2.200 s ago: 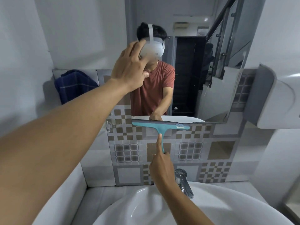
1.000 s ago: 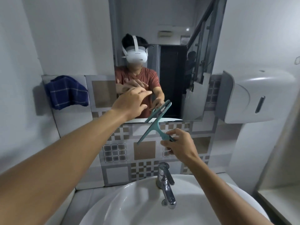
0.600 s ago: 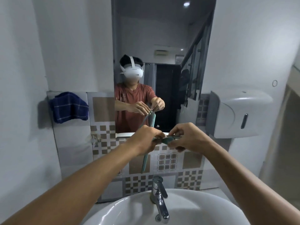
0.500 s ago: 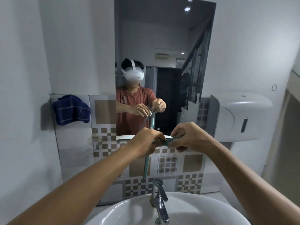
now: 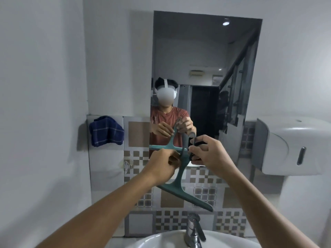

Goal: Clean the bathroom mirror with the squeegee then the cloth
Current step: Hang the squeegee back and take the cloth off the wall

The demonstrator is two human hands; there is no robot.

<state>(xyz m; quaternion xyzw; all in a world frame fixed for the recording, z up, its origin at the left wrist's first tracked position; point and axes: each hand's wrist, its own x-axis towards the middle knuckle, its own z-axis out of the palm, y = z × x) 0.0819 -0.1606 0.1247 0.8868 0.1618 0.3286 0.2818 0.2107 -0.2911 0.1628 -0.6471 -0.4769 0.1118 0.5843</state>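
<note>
A person stands at a bathroom basin (image 5: 161, 242), both bare forearms reaching from the lower corners toward the centre of the frame, where a teal squeegee (image 5: 180, 185) hangs head-down in front of the lower edge of the mirror (image 5: 206, 56). The left hand (image 5: 162, 166), at centre frame, is curled with its fingers pinched on the upper part of the squeegee's handle; the right hand (image 5: 209, 153), just to its right, has thumb and fingers closed around the dark top end of the handle, where a small loop pokes up above the fingertips. The squeegee's blade slants down to the right, its lower tip ending just above the chrome tap (image 5: 194, 230) at bottom centre and well clear of the glass. The tall mirror fills the upper middle of the frame and shows the person's reflection in a red T-shirt, both hands on the reflected squeegee, with a dark doorway and a stair rail behind. A dark blue checked cloth (image 5: 106, 130) hangs against the wall at middle left, beside the mirror's lower left corner and apart from both hands. Patterned brown, grey and white tiles (image 5: 139, 199) cover the wall below the mirror. A white wall-mounted dispenser (image 5: 293, 145) sits at the right edge of the frame.
</note>
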